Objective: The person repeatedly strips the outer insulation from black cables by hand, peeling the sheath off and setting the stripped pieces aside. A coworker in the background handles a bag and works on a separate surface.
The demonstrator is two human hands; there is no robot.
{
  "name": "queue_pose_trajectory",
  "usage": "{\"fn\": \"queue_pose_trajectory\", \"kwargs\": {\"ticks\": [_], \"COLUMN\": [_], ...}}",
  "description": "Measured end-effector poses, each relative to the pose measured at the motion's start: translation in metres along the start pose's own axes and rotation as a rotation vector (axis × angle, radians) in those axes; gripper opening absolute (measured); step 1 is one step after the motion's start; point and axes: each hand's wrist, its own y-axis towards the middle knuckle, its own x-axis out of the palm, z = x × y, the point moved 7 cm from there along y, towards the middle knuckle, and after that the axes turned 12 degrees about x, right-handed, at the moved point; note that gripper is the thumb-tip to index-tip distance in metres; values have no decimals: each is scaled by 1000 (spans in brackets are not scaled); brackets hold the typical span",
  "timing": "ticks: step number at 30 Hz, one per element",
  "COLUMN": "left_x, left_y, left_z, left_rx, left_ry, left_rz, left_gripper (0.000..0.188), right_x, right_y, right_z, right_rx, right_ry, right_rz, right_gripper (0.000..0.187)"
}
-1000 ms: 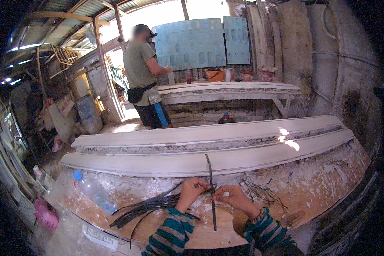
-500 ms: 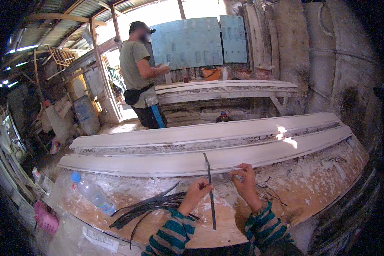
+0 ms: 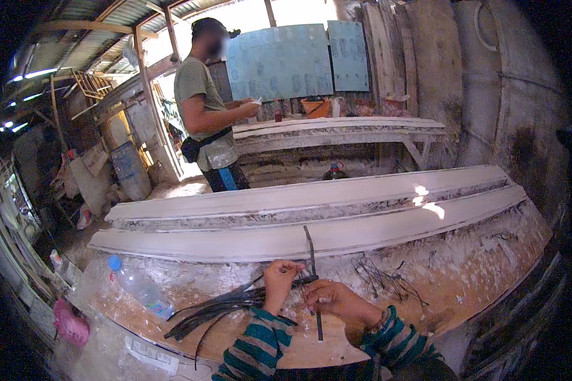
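Note:
A long, narrow dark strip (image 3: 310,254), bent near its far end, stands out between my hands over the near edge of the bench. My left hand (image 3: 281,282) is closed in a pinch just left of the strip; what lies between its fingertips is too thin to make out. Around the strip's lower middle my right hand (image 3: 337,298) is closed, thumb and fingers together. A short dark piece crosses the strip between the two hands. Beside and partly behind my left wrist lies a bundle of black strips (image 3: 219,309).
Two long white moulded lengths (image 3: 190,244) lie across the bench (image 3: 457,298). Thin dark strands (image 3: 391,279) are scattered at right, and a clear bottle with a blue cap (image 3: 136,286) lies at left. Beyond, another person (image 3: 203,114) stands at a second bench (image 3: 337,138).
My right hand has moved left and down from beside the strands to the strip. The left hand's fingertips have shifted slightly left and up. The other person has turned and leaned a little.

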Motion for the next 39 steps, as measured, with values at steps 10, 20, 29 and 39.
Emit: {"fn": "queue_pose_trajectory", "kwargs": {"ticks": [10, 20, 29, 39], "left_x": [15, 65, 35, -22], "left_y": [-7, -44, -13, 6], "left_z": [13, 40, 31, 15], "left_rx": [80, 22, 83, 142], "left_ry": [36, -235, -290, 122], "left_rz": [-104, -756, -427, 123], "left_gripper": [5, 14, 13, 8], "right_x": [-29, -87, -91, -7], "right_y": [-4, -17, -15, 1], "right_z": [7, 55, 65, 39], "right_rx": [60, 326, 234, 302], "right_ry": [11, -91, -126, 213], "right_rz": [334, 805, 810, 40], "right_gripper": [11, 12, 8, 15]}}
